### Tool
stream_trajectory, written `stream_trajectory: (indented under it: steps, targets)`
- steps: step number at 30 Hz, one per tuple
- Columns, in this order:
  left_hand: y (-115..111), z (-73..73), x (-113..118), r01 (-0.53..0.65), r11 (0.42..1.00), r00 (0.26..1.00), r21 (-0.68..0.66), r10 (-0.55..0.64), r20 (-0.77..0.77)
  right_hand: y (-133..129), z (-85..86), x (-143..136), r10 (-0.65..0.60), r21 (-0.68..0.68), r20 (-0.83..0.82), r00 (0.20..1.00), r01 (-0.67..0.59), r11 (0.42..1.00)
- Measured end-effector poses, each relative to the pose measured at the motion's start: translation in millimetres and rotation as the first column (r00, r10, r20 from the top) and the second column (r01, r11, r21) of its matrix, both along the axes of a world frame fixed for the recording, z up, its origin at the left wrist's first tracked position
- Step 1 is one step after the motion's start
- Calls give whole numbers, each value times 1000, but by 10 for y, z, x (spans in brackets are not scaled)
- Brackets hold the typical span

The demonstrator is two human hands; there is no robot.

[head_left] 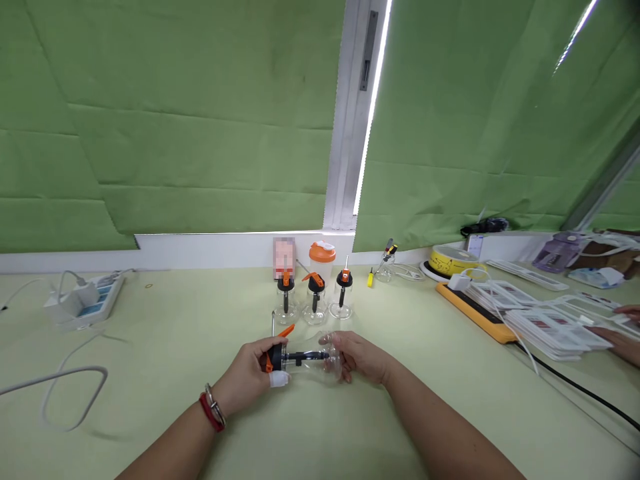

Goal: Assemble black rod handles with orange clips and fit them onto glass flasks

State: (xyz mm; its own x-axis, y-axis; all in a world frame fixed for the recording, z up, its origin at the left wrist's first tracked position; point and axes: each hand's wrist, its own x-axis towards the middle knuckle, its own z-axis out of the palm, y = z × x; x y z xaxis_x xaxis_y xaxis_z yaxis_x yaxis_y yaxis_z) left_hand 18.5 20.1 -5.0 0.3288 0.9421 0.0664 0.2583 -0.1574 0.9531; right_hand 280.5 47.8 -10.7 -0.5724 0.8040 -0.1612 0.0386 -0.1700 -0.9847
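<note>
A clear bottle with a black and orange top lies sideways between my hands, low over the table. My left hand is closed round its top end, with a white wrap on one finger. At the bottle's wide base, my right hand has its fingers pressed round the glass. A dark tube shows inside the bottle. Just behind stand three similar clear bottles with black and orange tops: a left one, a middle one and a right one.
Behind the bottles is an orange-lidded cup. A white power strip with cables lies left. On the right are an orange-edged power strip, a yellow tape roll, stacked white cards and another person's hand.
</note>
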Motion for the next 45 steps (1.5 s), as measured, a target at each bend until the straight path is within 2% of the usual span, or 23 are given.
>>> stream_trajectory:
  steps: [6,11,14,21,32,38,41,45]
  targets:
    - [26,-15,-12,-6,1000,1000,9,6,-1,21,-49,28,25,-28,60,998,-23,999]
    - [43,12,-11,-78,997,997,9,78,-7,-43,49,34,-4,75,-132,991,14,997]
    - [28,27,8,-93,996,996,5,93,3,-64,100,11,-5,116,-155,988,24,993]
    - [-3,23,43,-80,996,997,30,80,16,-19,37,-35,-44,2,-118,992,44,999]
    - [-34,-11,22,-106,975,988,196,125,-89,-16,57,-52,-65,-50,-97,993,60,997]
    - [17,83,-63,-21,902,961,432,137,-241,-50,9,-145,-40,-192,-120,992,16,981]
    - [36,102,-95,-13,891,954,453,146,-260,-69,-8,-178,-48,-180,-169,984,17,984]
    - [40,43,-102,9,880,939,474,156,-306,-76,5,-139,2,-164,-145,989,-27,986]
